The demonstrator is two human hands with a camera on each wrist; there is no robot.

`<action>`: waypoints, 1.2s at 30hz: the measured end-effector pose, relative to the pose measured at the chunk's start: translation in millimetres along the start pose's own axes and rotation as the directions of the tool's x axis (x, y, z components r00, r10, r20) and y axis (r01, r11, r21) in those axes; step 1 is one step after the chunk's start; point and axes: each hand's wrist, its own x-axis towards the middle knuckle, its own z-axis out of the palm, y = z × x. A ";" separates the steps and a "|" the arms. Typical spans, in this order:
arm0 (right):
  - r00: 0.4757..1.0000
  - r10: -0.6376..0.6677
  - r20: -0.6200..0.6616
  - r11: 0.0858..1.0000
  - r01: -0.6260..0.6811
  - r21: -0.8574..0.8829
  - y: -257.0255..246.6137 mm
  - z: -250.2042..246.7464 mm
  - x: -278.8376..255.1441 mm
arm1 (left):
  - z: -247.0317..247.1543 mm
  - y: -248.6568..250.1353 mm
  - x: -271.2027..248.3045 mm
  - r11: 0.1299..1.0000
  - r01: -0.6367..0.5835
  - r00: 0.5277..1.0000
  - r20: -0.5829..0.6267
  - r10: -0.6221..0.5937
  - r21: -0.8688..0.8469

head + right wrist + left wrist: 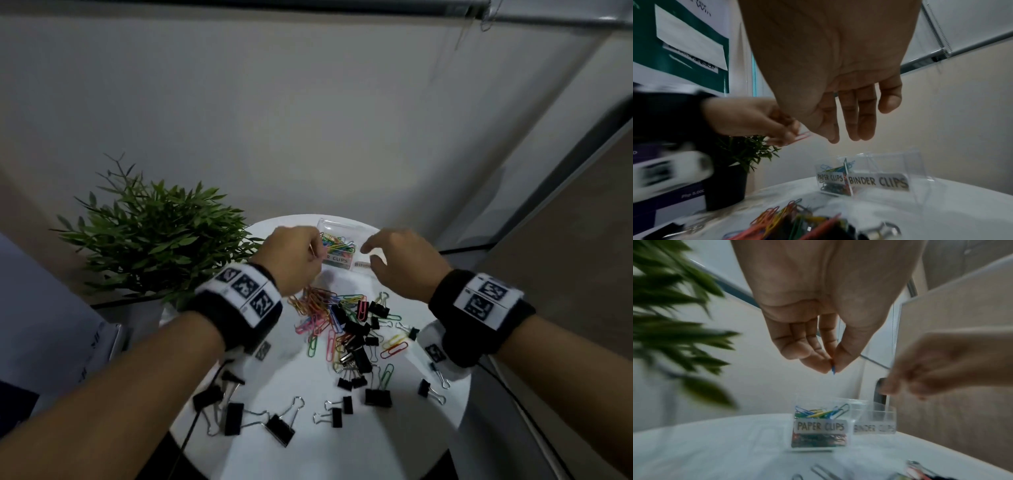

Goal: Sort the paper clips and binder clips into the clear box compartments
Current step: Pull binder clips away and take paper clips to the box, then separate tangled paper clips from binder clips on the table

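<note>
The clear box (343,223) stands at the far edge of the round white table (394,442). Its left compartment, labelled PAPER CLIPS (820,426), holds several coloured paper clips. The right one, labelled BINDER CLIPS (878,180), shows nothing inside. My left hand (317,253) hovers over the box's left side and pinches thin paper clips (833,369) between thumb and fingers; a pink one (803,137) sticks out. My right hand (371,258) hangs above the binder compartment with fingers (865,126) straight and nothing in them.
A mixed pile of coloured paper clips and black binder clips (346,329) lies mid-table. More binder clips (279,428) are scattered toward the near edge. A potted plant (154,240) stands left of the table. Cables hang from both wristbands.
</note>
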 end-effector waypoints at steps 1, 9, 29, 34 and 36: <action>1.000 0.005 0.003 1.000 -0.005 0.009 3.8 -0.1 -15.1 | 0.8 2.8 17.1 0.999 -0.011 1.000 -0.018 0.012 0.038; 0.991 0.029 0.128 0.999 -0.034 0.042 23.8 16.9 -102.7 | 30.1 13.6 91.0 0.950 -0.018 0.999 0.051 0.002 0.311; 0.987 -0.114 0.110 0.993 0.109 0.051 15.8 45.5 -146.7 | 30.5 2.6 46.9 0.943 -0.052 0.999 0.016 0.049 0.328; 0.975 -0.206 0.087 0.978 0.209 -0.026 15.1 57.3 -148.3 | 28.1 3.8 -32.3 0.958 -0.103 0.989 0.133 0.069 0.266; 0.967 -0.240 0.083 0.969 0.243 -0.038 15.2 60.5 -148.9 | 35.3 -2.0 -61.0 0.933 -0.136 0.971 0.232 0.058 0.334</action>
